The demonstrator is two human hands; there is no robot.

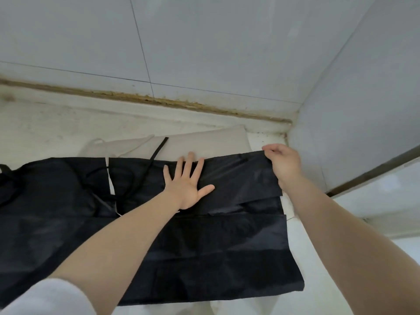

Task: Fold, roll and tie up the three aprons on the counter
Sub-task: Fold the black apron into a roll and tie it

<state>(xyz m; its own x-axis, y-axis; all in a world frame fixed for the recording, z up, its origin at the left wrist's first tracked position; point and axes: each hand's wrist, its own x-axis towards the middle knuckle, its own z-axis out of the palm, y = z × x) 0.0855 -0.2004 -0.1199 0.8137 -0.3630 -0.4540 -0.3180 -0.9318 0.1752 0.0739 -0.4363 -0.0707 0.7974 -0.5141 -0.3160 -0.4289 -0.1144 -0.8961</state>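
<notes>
Black apron (227,242): spread across white surface (318,280), far edge folded toward the wall. Left hand (188,180): fingers spread, pressing flat on the fold. Right hand (284,162): fingers pinching the fold's far right corner. Beige apron (204,144): lying behind, partly covered.

Grey tiled walls (204,42), white counter (45,123)

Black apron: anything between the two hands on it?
Head view: only bare black apron fabric between the flat left hand and the right hand pinching its far corner.
</notes>
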